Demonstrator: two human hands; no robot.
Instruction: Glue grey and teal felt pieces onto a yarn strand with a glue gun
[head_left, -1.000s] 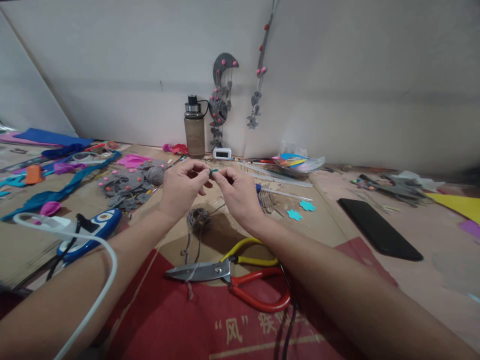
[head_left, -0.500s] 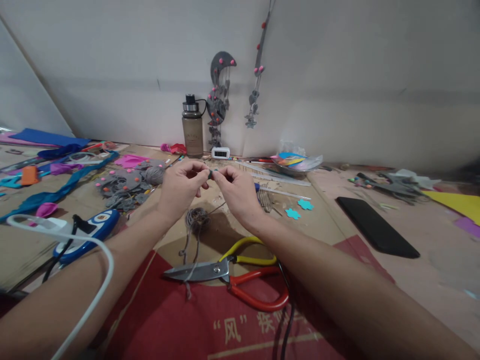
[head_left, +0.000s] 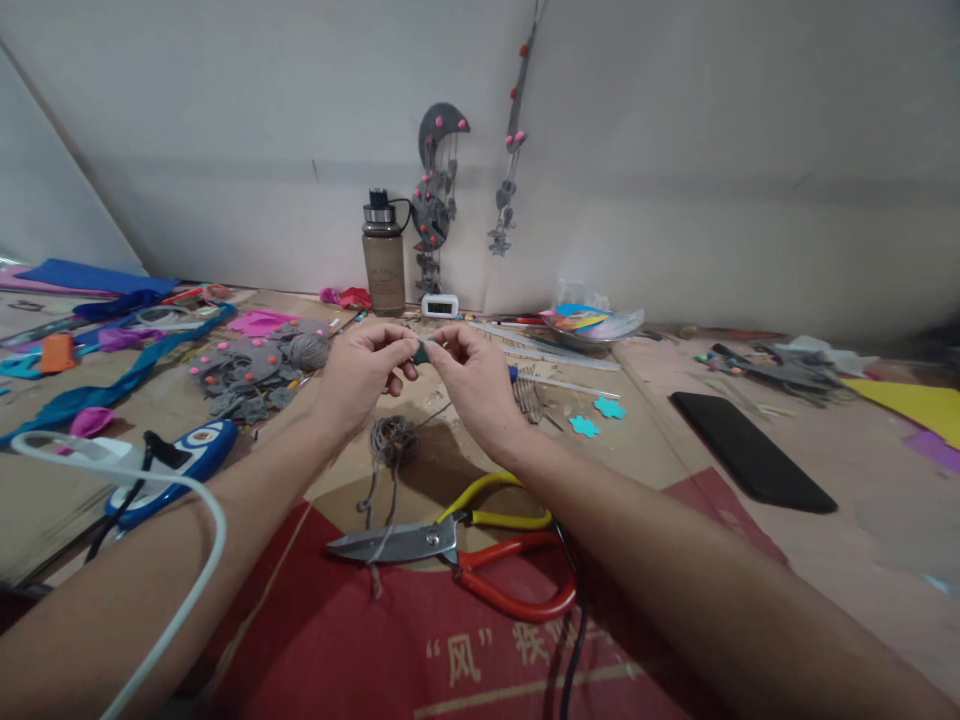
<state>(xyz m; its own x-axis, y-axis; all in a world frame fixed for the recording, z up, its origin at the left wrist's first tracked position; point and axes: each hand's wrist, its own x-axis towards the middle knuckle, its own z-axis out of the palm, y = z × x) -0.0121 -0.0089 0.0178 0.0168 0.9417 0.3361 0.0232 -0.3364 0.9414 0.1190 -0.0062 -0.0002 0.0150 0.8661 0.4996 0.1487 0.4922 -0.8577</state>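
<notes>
My left hand point(head_left: 367, 370) and my right hand point(head_left: 474, 380) meet above the middle of the table, fingertips pinched on a small dark teal piece point(head_left: 421, 354). Most of that piece is hidden by the fingers, so its shape cannot be made out. Below them lies a loose ball of grey yarn point(head_left: 394, 440), from which one strand rises toward my right hand. A yarn tail crosses the blade of the scissors point(head_left: 431, 540), whose handles are yellow and red. Two turquoise flower-shaped cutouts point(head_left: 584, 427) rest right of my right hand.
A water bottle point(head_left: 385, 265) and a small white digital display point(head_left: 439, 306) stand by the wall. Grey felt pieces with pink dots point(head_left: 240, 362) are heaped at left, near a blue device point(head_left: 180, 470) with a white cable. A black phone point(head_left: 750, 450) lies at right.
More of the teal piece shows between the fingertips now. Both hands stay in nearly the same place, with only a slight shift of the whole view.
</notes>
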